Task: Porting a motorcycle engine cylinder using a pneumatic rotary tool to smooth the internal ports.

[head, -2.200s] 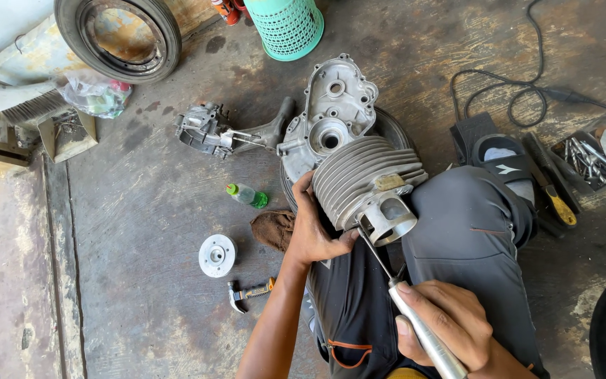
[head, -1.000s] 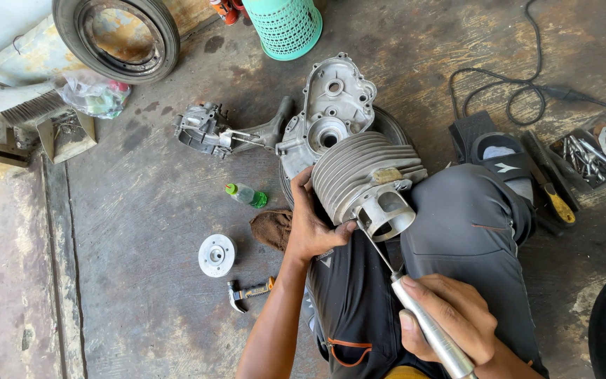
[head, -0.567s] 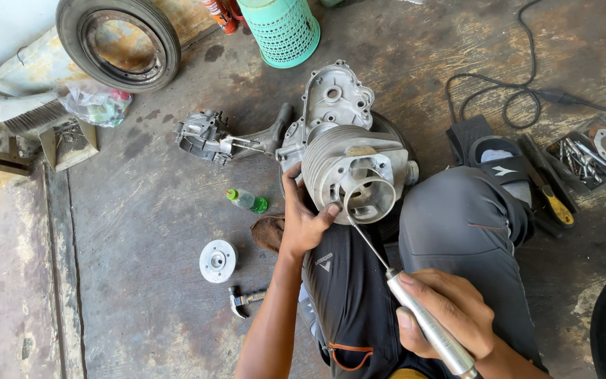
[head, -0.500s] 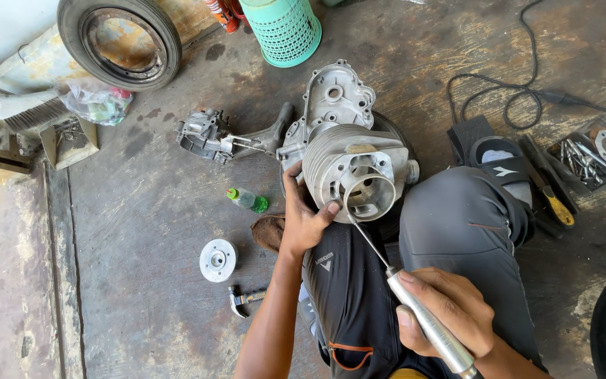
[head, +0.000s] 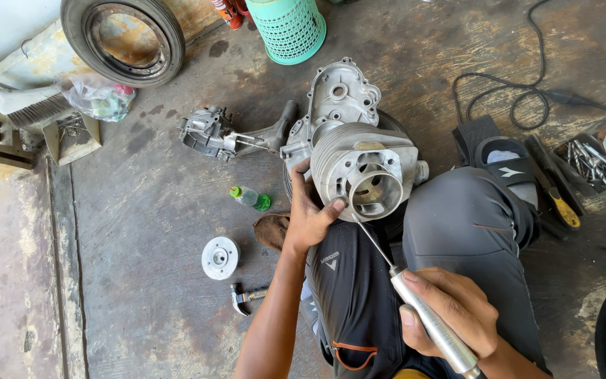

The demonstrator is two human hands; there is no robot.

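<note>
My left hand (head: 308, 221) grips the finned cylinder (head: 361, 165) (bore facing me); my right hand (head: 450, 314) clasps the rotary tool (head: 426, 316), shaft angled up-left toward it.

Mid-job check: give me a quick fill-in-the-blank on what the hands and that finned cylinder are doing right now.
1. The left hand steadies the finned cylinder from its ____ side in the head view.
2. The right hand grips a slim metal rotary tool whose thin shaft points into the cylinder's round ____.
3. On the floor left of the left arm lies a white disc, and just below it a small ____.
4. The basket at the top edge is ____ in colour.

Missing words: left; bore; hammer; green
</note>
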